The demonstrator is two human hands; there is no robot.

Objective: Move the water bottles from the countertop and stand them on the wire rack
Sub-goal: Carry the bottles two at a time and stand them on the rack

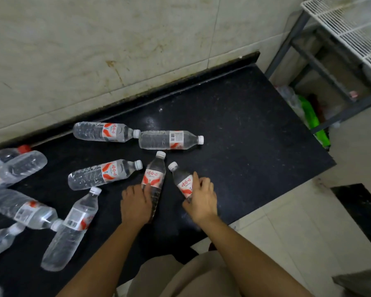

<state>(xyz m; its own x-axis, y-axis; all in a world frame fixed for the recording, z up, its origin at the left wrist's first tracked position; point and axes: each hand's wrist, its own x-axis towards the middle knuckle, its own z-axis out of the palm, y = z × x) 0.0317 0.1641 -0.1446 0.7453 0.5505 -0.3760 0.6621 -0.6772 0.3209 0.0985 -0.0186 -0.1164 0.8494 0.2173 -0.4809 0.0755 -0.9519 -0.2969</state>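
Observation:
Several clear water bottles with red-and-white labels lie on their sides on the black countertop. My left hand is closed around the lower half of one bottle whose white cap points away from me. My right hand grips a second bottle just to the right, its cap angled up and left. Two more bottles lie end to end near the wall. The white wire rack is at the top right, beyond the counter's end.
More bottles lie at the left, among them one near my left hand, one by the front edge and a red-capped one. A grey metal frame carries the rack. Green plastic bags sit below it. A tiled wall backs the counter.

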